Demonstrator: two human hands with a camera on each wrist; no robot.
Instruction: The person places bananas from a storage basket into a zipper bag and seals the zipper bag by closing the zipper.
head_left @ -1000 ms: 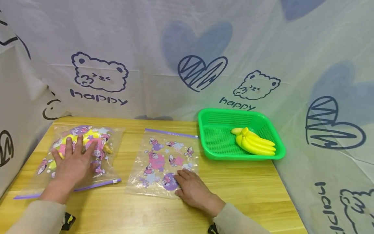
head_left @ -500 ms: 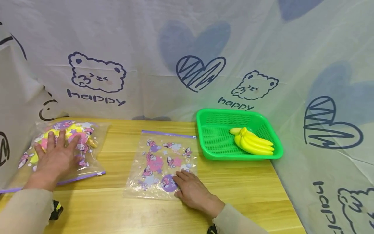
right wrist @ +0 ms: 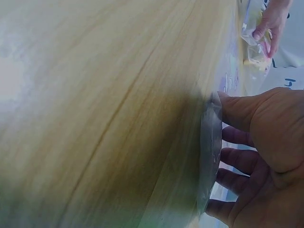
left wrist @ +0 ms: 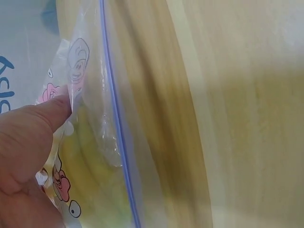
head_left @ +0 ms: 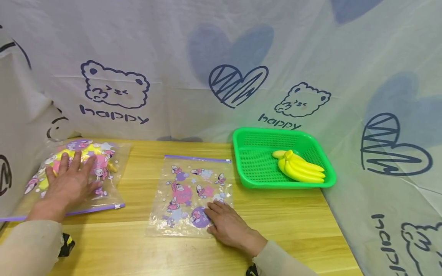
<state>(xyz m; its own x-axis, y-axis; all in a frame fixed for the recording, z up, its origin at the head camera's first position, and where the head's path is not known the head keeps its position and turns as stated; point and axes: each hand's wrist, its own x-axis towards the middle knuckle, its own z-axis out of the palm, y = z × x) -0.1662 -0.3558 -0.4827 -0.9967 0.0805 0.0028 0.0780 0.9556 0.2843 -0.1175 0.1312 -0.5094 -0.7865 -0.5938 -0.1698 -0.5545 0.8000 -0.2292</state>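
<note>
At the table's left, my left hand (head_left: 70, 180) lies with spread fingers on a clear printed zip bag (head_left: 112, 180). Yellow, banana-like fruit (left wrist: 90, 175) shows through its plastic, partly hidden by the prints and the hand. The bag's purple zip strip (left wrist: 116, 114) runs along its near side, and my left thumb (left wrist: 50, 114) touches the film. A second zip bag (head_left: 183, 191) with the same prints lies flat at mid-table, its zip strip at the far end. My right hand (head_left: 229, 224) rests on its near right corner; in the right wrist view the fingertips touch the bag's edge.
A green plastic basket (head_left: 255, 184) with yellow bananas (head_left: 300, 168) stands at the back right of the wooden table (head_left: 286, 230). Printed white cloth (head_left: 179, 50) hangs behind the table and along both sides.
My left hand has slid the filled bag leftward, mostly during the first half second. The flat bag has shifted slightly left and nearer, while my right hand has stayed at its corner.
</note>
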